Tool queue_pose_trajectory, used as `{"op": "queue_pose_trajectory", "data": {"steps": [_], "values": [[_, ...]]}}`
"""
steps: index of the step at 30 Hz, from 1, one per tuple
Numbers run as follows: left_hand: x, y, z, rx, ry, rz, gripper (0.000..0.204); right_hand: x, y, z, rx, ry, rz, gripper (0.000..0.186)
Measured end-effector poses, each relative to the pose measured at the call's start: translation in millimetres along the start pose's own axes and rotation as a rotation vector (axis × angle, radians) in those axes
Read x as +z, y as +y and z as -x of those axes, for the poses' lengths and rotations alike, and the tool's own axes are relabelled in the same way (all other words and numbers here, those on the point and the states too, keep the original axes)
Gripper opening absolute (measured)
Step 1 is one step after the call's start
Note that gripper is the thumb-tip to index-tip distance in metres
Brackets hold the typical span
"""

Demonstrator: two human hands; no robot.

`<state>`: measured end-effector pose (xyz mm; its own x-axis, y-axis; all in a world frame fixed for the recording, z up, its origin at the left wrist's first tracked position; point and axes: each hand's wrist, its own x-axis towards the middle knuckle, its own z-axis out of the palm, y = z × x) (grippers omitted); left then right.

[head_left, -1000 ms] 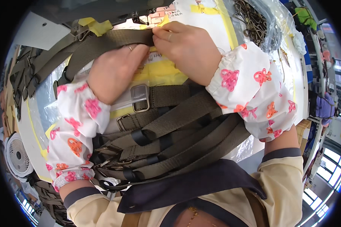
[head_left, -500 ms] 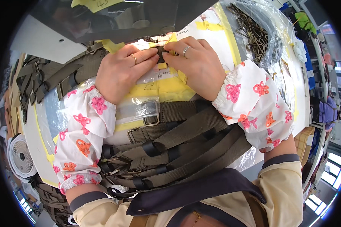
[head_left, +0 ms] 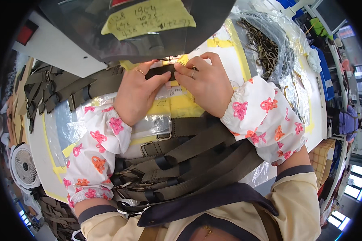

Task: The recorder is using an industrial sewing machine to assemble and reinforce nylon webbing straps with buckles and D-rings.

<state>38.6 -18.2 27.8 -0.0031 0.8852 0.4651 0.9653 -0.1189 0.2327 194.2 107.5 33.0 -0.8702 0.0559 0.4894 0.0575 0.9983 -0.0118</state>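
We work at a bench (head_left: 269, 52) under a dark machine head (head_left: 140, 36). A bundle of olive straps (head_left: 189, 164) lies across the near edge, ready to feed. Our left hand (head_left: 136, 94) and right hand (head_left: 207, 86) pinch one strap end (head_left: 161, 71) flat, fingers closed on it, now nearer the machine than half a second ago.

Both forearms come up from the lower edge and angle inward, so the 2 hands meet at the top centre. The left hand (head_left: 137, 94) lies palm down, its fingers stretched right and pinched at the tips, a ring on 1 finger. The right hand (head_left: 205, 82) faces it, knuckles up, fingers curled and pinching, also with 1 ring. The fingertips of both nearly touch.
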Motion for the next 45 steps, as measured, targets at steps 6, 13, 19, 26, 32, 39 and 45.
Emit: {"op": "queue_pose_trajectory", "data": {"steps": [6,13,19,26,32,39,45], "values": [[0.7,2.4,-1.6,-0.084,0.017,0.095,0.022,-3.5,1.2,-1.8,-0.006,-0.062,0.071,0.027],[-2.4,-7.5,-1.1,-0.051,-0.090,0.048,0.025,-5.0,5.2,-4.0,-0.030,-0.136,0.092,0.034],[-1.6,-13.9,-1.9,0.022,-0.040,0.006,0.032,-2.0,6.2,-6.5,-0.039,-0.166,0.124,0.037],[7.1,-17.6,-1.2,0.017,-0.010,0.020,0.029,5.5,16.5,-3.4,-0.067,-0.123,0.152,0.018],[9.5,-30.3,0.9,-0.046,0.041,0.132,0.027,8.0,17.1,-12.9,-0.026,-0.126,0.129,0.024],[1.6,-33.4,-2.9,-0.174,-0.217,0.149,0.031,6.6,19.2,-10.4,0.025,-0.141,0.070,0.032],[12.4,-37.7,-2.2,-0.068,0.003,0.081,0.030,12.1,19.8,-8.9,0.066,-0.111,0.024,0.039]]}}
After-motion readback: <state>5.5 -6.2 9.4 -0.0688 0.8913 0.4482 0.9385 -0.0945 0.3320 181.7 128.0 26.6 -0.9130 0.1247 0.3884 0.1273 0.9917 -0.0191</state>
